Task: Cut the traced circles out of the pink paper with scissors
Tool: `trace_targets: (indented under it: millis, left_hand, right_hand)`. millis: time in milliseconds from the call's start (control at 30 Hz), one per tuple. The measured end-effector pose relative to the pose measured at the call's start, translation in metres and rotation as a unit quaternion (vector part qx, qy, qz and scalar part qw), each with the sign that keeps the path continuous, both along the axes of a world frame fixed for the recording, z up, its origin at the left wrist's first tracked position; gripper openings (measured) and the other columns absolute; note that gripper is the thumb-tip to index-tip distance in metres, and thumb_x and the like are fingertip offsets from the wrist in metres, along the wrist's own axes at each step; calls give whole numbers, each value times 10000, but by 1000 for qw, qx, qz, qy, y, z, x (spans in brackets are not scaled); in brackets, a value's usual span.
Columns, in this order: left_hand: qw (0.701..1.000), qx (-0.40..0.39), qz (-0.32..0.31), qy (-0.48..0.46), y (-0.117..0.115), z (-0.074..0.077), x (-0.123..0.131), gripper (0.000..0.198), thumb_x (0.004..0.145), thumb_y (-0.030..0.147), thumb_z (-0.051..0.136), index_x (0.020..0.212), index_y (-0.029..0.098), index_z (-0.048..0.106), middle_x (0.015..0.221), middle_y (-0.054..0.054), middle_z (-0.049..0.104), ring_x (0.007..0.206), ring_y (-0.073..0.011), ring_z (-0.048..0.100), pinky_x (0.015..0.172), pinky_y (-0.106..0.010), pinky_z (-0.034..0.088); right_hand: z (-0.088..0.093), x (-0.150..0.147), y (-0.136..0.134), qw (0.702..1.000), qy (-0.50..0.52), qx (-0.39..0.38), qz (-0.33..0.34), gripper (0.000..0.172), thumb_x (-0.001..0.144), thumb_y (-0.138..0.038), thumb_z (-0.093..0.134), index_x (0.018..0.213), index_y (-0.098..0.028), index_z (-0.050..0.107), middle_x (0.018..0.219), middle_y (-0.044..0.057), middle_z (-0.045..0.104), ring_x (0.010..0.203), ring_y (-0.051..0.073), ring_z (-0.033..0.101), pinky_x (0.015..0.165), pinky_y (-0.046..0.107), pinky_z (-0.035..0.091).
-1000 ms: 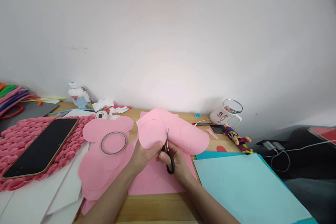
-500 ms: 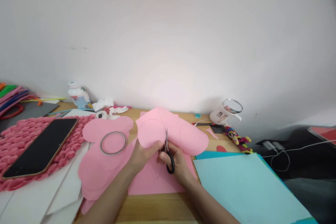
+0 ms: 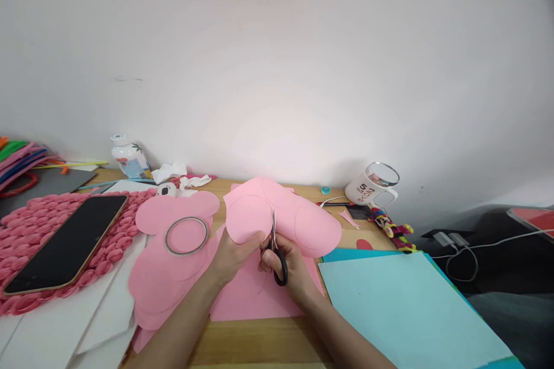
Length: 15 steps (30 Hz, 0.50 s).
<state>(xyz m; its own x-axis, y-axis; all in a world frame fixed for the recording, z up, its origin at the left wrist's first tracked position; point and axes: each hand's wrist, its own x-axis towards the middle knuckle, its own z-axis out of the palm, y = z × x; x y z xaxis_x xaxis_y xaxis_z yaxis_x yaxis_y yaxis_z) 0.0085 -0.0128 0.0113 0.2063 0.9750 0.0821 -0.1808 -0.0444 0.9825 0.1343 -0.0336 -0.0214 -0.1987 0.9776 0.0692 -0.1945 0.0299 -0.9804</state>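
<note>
The pink paper [image 3: 283, 216] is in the middle of the frame, lifted a little off the bench [image 3: 259, 346] so the scissors [image 3: 277, 248] can get under and over it. It has round lines drawn on it, and the blades point up along one of them. The paper bends up in a hump because it is pinched from below.

The left hand [image 3: 236, 256] is closed on the near edge of the pink paper, thumb on top. It holds the sheet up, and I think that keeps it from flopping while it is cut. The right hand [image 3: 294, 268] is wrapped around the black handles of the scissors, fingers through the loops, just beside the left hand.

Under both hands lies another flat pink sheet [image 3: 255, 300], likely left there out of the way. To the left sits a pile of pink cut shapes [image 3: 173, 277] with a roll of clear tape [image 3: 187, 235] resting on top, which may keep them from sliding.

At the lower right is a big light blue sheet [image 3: 407, 311]. Farther left a black phone [image 3: 69, 242] lies on a bumpy pink mat [image 3: 26, 230]. A white mug [image 3: 374, 187] stands at the back near the wall, well apart from the cutting, and a small bottle [image 3: 127, 158] stands at the back left.
</note>
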Motion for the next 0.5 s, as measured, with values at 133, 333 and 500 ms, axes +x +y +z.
trace_targets:
  millis: [133, 333, 500]
  left_hand:
    - [1000, -9, -18, 1, 0, -1, 0, 152, 729, 318, 615, 677, 187, 557, 524, 4, 570, 445, -160, 551, 410, -299, 496]
    - [998, -5, 65, 22, 1, -2, -1, 170, 676, 278, 653, 789, 178, 576, 618, 12, 609, 550, -157, 579, 546, -303, 524]
    - [994, -6, 106, 39, 2, -6, -1, 244, 688, 328, 667, 838, 152, 590, 740, -28, 647, 680, -179, 610, 617, -301, 522]
  right_hand:
    - [-1, 0, 0, 1000, 3, -3, 4, 83, 715, -242, 565, 690, -199, 499, 505, -62, 444, 479, 114, 444, 484, 245, 350]
    - [1, -1, -2, 1000, 4, 12, 3, 137, 732, -261, 569, 646, -198, 482, 491, -56, 465, 464, 113, 441, 477, 246, 344]
    - [2, -3, -3, 1000, -15, 10, -4, 149, 729, -257, 574, 630, -192, 484, 499, -40, 495, 465, 113, 432, 469, 241, 337]
